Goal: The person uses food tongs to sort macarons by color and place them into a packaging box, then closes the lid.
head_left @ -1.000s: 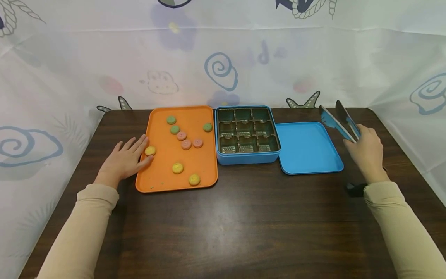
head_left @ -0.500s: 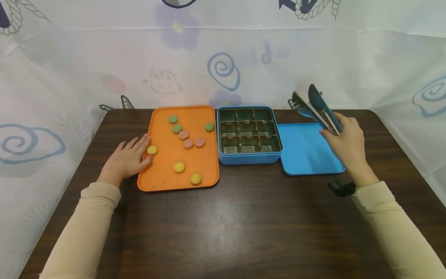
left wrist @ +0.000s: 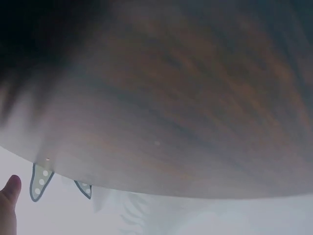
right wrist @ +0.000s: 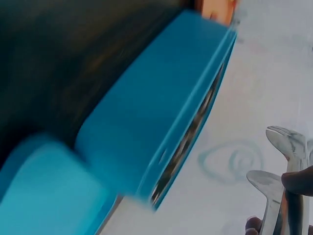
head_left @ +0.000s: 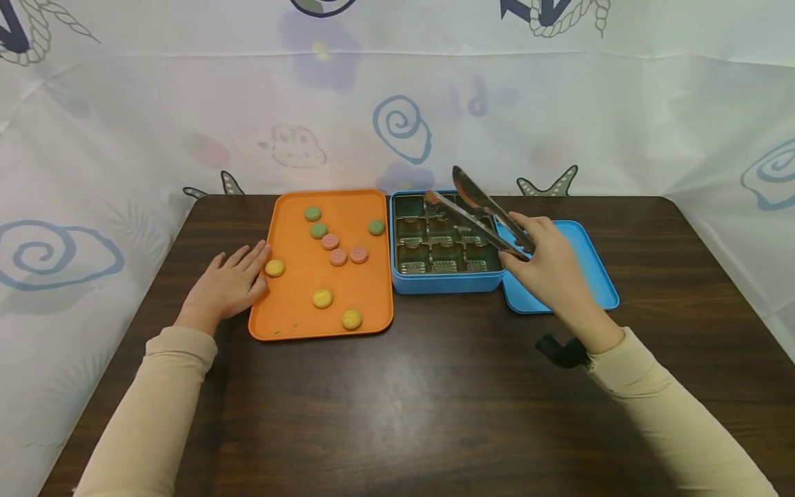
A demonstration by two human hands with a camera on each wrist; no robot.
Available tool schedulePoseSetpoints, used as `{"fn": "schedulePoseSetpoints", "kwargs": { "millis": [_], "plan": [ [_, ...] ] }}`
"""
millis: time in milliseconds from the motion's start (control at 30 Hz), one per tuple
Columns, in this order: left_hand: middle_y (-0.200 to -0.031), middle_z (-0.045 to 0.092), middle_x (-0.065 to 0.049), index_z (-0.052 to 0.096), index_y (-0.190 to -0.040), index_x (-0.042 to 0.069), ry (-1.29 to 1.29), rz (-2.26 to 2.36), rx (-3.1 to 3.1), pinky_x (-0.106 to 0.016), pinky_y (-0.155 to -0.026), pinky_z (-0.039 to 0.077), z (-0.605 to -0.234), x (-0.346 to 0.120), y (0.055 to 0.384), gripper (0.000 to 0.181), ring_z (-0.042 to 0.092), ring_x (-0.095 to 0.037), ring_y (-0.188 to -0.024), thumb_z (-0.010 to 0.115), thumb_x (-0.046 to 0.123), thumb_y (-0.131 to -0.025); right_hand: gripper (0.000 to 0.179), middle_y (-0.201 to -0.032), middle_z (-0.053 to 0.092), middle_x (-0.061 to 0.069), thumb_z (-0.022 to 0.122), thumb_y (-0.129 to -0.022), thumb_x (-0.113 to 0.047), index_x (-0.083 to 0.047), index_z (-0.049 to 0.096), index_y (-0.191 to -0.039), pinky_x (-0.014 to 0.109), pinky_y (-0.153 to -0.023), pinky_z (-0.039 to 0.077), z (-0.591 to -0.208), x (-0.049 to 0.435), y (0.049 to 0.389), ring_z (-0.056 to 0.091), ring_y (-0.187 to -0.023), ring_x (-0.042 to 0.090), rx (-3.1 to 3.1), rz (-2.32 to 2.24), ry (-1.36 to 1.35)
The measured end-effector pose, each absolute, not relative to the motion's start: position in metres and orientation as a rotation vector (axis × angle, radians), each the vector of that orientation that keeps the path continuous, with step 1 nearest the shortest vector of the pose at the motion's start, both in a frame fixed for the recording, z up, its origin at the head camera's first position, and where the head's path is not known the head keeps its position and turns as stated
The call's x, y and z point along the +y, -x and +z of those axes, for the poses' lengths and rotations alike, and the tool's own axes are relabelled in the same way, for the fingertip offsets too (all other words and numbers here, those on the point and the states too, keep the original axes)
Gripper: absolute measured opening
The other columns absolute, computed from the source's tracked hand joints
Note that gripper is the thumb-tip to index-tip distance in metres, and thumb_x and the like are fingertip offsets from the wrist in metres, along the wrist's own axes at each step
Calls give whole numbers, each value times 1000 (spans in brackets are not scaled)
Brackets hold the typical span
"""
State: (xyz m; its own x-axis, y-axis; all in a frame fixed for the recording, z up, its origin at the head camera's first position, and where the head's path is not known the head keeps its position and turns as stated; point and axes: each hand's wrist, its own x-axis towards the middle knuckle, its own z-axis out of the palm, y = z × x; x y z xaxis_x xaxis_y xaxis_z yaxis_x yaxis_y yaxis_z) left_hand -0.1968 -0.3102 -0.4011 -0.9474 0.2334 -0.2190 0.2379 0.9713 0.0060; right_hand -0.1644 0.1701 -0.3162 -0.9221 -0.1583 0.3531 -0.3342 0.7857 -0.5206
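My right hand (head_left: 549, 266) grips a pair of tongs (head_left: 497, 210), whose two arms stand apart with nothing between their tips. In the head view the tongs overlap the blue box (head_left: 447, 283), which has a dark insert of several square compartments. My left hand (head_left: 226, 283) lies with straight fingers at the left edge of the orange tray (head_left: 373, 276). Scattered on that tray are small round cookies: yellow ones (head_left: 322, 298), pink ones (head_left: 338, 257) and green ones (head_left: 312, 214). The right wrist view shows the tongs (right wrist: 288, 161) in the fingers beside the box (right wrist: 161, 103).
A blue tray or lid (head_left: 596, 276) lies right of the box, partly hidden by the right hand. All stands on a dark wooden table (head_left: 397, 400). Behind it hangs a patterned white curtain (head_left: 348, 124). A black strap piece (head_left: 562, 352) sits at the right wrist.
My right hand has carried the tongs leftward from beyond the blue tray to over the blue box. The left hand has stayed at the orange tray's edge.
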Motion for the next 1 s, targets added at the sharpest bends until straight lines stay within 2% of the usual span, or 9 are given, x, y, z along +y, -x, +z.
{"fn": "schedulePoseSetpoints", "kwargs": {
  "millis": [133,367,467,700,800,1000],
  "plan": [
    [-161,15,-15,9,-154,8,-342,-49,2916,-64,-116,9,-403,-311,196,61,18,-42,-145,19,34,-100,53,-118,57,25,66,-85,-10,3,50,-134,41,-66,46,-318,146,163,56,-87,33,-2757,901,-430],
    [-161,13,-14,7,-154,7,-334,-60,2913,-65,-116,10,-404,-311,195,61,19,-41,-145,17,33,-100,55,-120,59,21,73,-81,-12,2,53,-131,45,-79,53,-331,110,163,61,-101,32,-2795,898,-568],
    [-161,14,-14,8,-154,7,-335,-60,2921,-65,-115,11,-403,-309,195,61,20,-40,-145,17,33,-100,55,-121,60,19,74,-81,-13,1,54,-130,44,-80,54,-334,98,160,62,-102,32,-2816,905,-608],
    [-161,13,-13,9,-154,7,-335,-68,2923,-65,-116,12,-402,-307,196,61,20,-39,-146,19,33,-100,47,-113,63,14,72,-82,-12,-2,59,-126,36,-71,53,-348,76,155,61,-86,24,-2862,905,-727],
    [-161,12,-14,8,-154,7,-326,-77,2902,-64,-116,11,-401,-306,196,61,18,-39,-146,18,33,-100,45,-110,64,13,72,-81,-12,-2,61,-124,35,-73,55,-355,68,152,62,-87,22,-2886,880,-795],
    [-162,10,-14,6,-154,6,-330,-104,2880,-64,-116,11,-400,-305,195,62,17,-38,-147,18,33,-100,40,-103,67,14,71,-82,-9,-2,64,-120,33,-67,54,-365,52,147,64,-83,24,-2908,872,-918]
  ]
}}
